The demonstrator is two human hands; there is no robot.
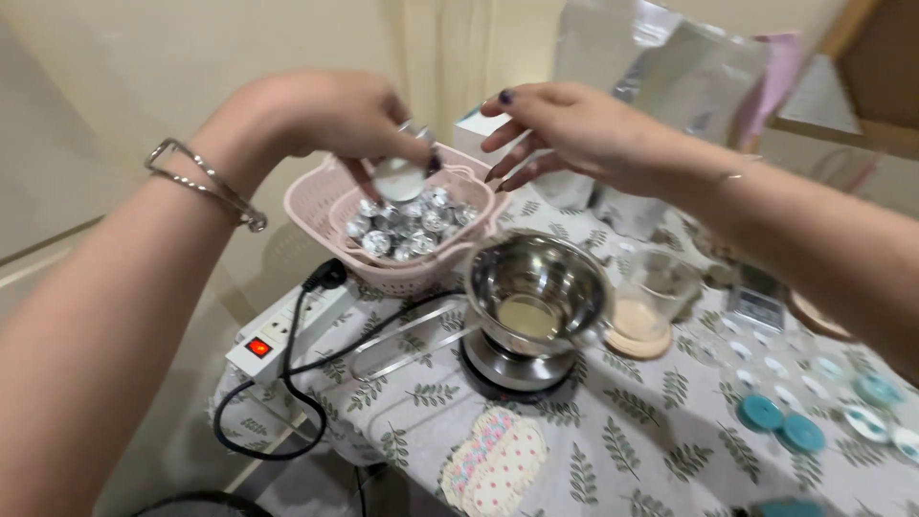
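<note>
Left hand (335,120) pinched on a small foil cup (400,178) above the pink basket (316,215), right hand (574,129) open alongside; judged at risk of slipping into the steel pot (536,287).

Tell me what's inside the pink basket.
The pink basket holds a heap of small silver metal cups. The left hand pinches one above it, hiding the rear; anything under the heap is covered.
</note>
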